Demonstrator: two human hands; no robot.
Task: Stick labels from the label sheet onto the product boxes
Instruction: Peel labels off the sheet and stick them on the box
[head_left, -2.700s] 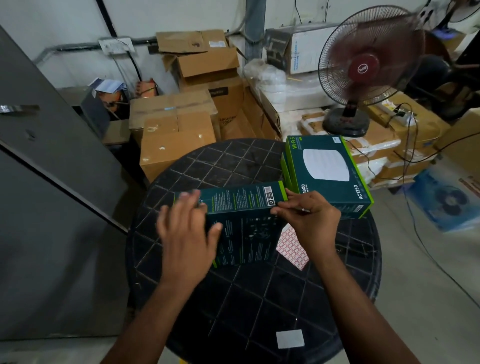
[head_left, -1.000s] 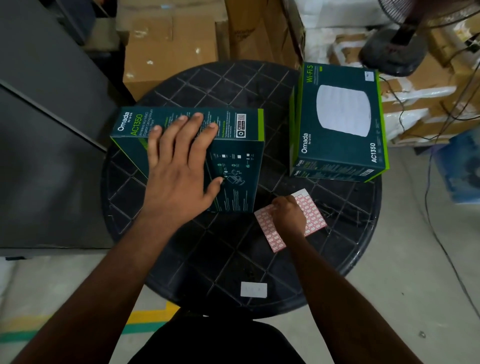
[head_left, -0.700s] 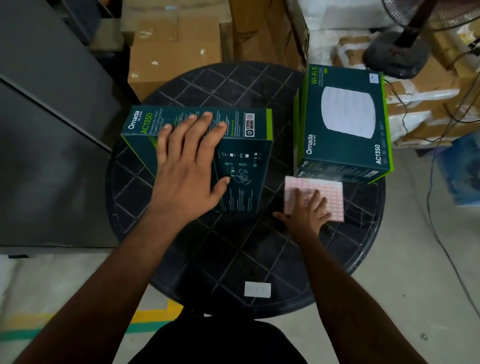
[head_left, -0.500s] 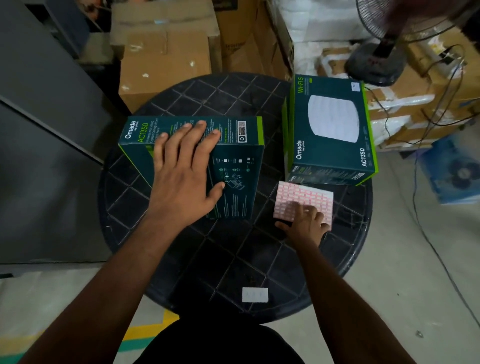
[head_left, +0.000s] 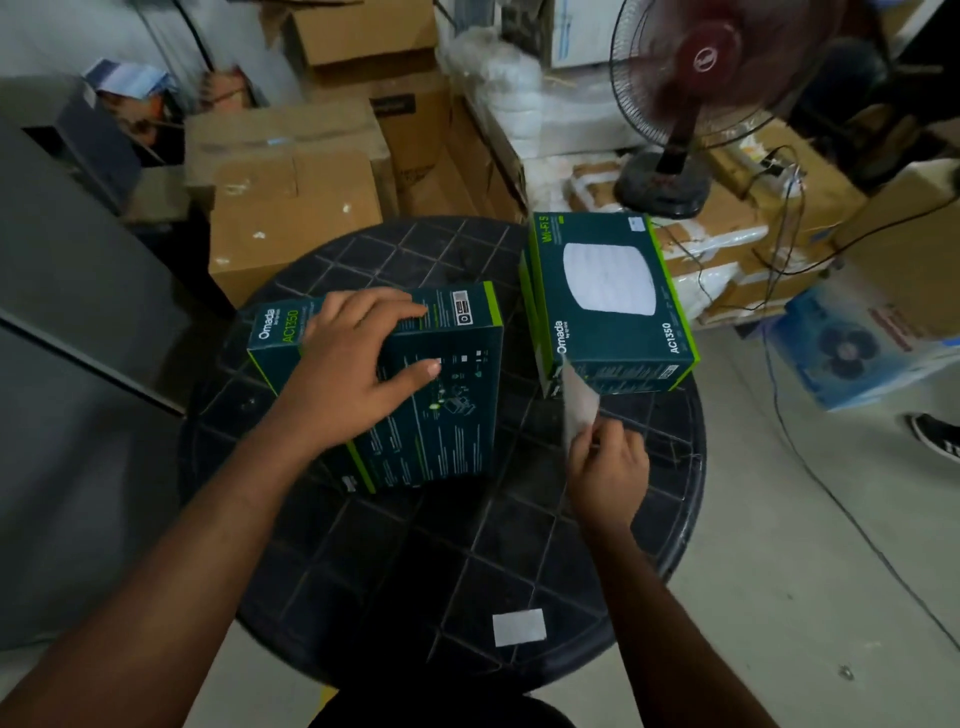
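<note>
Lifted off the table (head_left: 363, 561) since half a second ago, the label sheet (head_left: 579, 402) is now pinched upright in the right hand (head_left: 608, 467), edge-on and blurred, its labels unreadable. Left hand (head_left: 353, 364) rests with loosely curled fingers on the dark green product box (head_left: 447, 415) at the table's centre, hiding some print.

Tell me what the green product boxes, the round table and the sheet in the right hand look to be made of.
Green product boxes: printed cardboard, going by the crisp folded edges and a faint satin sheen. Round table: looks like moulded black plastic, from its raised grid ribs and dull, scuffed surface. Label sheet, pinched by the right hand: thin paper, pale and held up by one edge; motion blur hides its finish.
</note>
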